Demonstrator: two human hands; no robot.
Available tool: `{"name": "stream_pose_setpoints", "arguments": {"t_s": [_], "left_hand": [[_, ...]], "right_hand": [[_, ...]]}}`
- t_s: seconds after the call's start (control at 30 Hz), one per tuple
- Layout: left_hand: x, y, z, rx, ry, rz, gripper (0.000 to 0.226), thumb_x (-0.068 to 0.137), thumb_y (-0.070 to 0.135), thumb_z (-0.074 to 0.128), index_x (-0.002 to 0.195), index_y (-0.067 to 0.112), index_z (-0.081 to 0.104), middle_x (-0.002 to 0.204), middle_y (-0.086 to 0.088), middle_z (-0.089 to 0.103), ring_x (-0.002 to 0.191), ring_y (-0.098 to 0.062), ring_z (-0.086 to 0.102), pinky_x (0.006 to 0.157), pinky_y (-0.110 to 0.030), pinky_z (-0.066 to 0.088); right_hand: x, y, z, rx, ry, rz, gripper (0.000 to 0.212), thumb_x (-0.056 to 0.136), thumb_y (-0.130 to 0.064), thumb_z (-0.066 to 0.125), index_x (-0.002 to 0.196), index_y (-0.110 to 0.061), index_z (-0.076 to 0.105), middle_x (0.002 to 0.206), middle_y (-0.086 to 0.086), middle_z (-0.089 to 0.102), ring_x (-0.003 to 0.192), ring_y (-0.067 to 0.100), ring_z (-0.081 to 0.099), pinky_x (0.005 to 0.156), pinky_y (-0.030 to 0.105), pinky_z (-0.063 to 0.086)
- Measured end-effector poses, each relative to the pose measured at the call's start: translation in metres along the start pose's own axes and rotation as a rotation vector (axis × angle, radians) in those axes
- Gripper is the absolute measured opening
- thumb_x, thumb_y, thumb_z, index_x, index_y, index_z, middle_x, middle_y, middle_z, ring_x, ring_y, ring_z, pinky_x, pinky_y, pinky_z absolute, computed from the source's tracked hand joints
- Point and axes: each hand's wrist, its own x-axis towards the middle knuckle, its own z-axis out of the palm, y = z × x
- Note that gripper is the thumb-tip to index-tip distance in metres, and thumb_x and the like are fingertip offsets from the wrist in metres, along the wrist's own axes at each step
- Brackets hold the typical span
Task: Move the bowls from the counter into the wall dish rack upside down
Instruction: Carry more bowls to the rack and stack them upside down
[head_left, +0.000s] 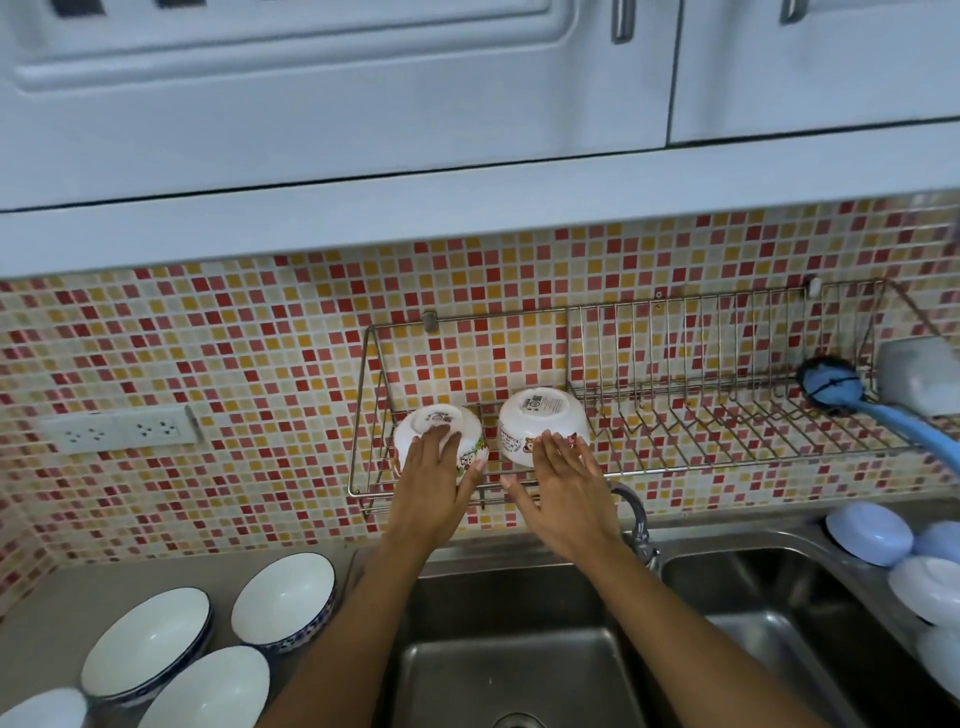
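A thin wire dish rack (623, 470) of shiny metal hangs on a wall of small square tiles in red, orange and cream. In its left end sit two smooth, round white bowls with printed pictures on their sides, both upside down with their flat bases facing up. The left bowl (434, 431) lies under the left hand (434, 486), whose fingers are spread wide and laid flat over the bowl's near side, touching it without curling around it. The right bowl (540, 423) stands just beside the first, and the right hand (563, 496) rests its fingertips against the bowl's near lower side, fingers stretched out and open, gripping nothing.

On the grey counter (62, 613) at the left front corner, four glossy white bowls with dark blue patterned rims (283, 600) stand upright close together. A steel double sink (509, 660) lies below the rack. At the right edge, pale blue and white plastic bowls (870, 532) lie upside down, and a blue brush (831, 389) leans in the rack's right end.
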Motion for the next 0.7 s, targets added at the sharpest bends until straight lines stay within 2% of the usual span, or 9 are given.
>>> {"name": "stream_pose_setpoints", "arguments": {"t_s": [0.07,0.23,0.37,0.57,0.7], "left_hand": [[-0.002,0.002,-0.002,0.030,-0.009,0.005,0.077,0.089,0.064,0.006,0.145,0.018,0.031,0.154,-0.006,0.030,0.144,-0.022,0.023,0.117,-0.041,0.016],[0.000,0.000,0.000,0.089,-0.096,-0.006,0.097,0.075,0.070,-0.021,0.151,0.019,0.012,0.160,-0.001,0.010,0.148,-0.017,0.002,0.117,-0.035,-0.001],[0.000,0.000,0.000,0.100,-0.127,-0.003,0.083,0.082,0.064,-0.010,0.151,0.019,0.003,0.160,0.001,-0.002,0.146,-0.014,-0.009,0.115,-0.033,-0.008],[-0.004,-0.004,0.003,0.138,-0.097,0.017,0.088,0.078,0.064,-0.025,0.151,0.019,-0.003,0.159,0.001,-0.010,0.139,-0.012,-0.022,0.113,-0.033,-0.016],[-0.013,-0.004,0.002,0.147,-0.083,0.013,0.078,0.083,0.059,-0.019,0.150,0.021,-0.003,0.156,0.003,-0.014,0.140,-0.015,-0.024,0.111,-0.034,-0.020]], "right_hand": [[0.000,0.000,0.000,-0.001,-0.017,0.006,0.094,0.086,-0.072,-0.002,0.149,-0.007,0.023,0.157,0.011,0.023,0.148,0.018,0.014,0.118,0.038,-0.011],[0.002,0.000,0.002,-0.011,-0.038,0.012,0.100,0.081,-0.075,-0.008,0.150,-0.007,0.021,0.158,0.011,0.021,0.148,0.020,0.012,0.121,0.041,-0.005],[0.002,0.000,0.001,-0.013,-0.064,0.016,0.103,0.078,-0.076,-0.011,0.151,-0.008,0.017,0.159,0.011,0.017,0.149,0.020,0.008,0.120,0.040,-0.006],[0.000,-0.001,0.005,-0.009,-0.080,0.044,0.093,0.084,-0.074,-0.005,0.152,-0.011,0.008,0.161,0.008,0.006,0.149,0.022,-0.001,0.120,0.045,-0.009],[0.000,0.000,0.010,0.008,-0.074,0.052,0.091,0.086,-0.074,-0.003,0.152,-0.012,0.004,0.161,0.007,0.003,0.148,0.021,-0.005,0.118,0.043,-0.014]]}}
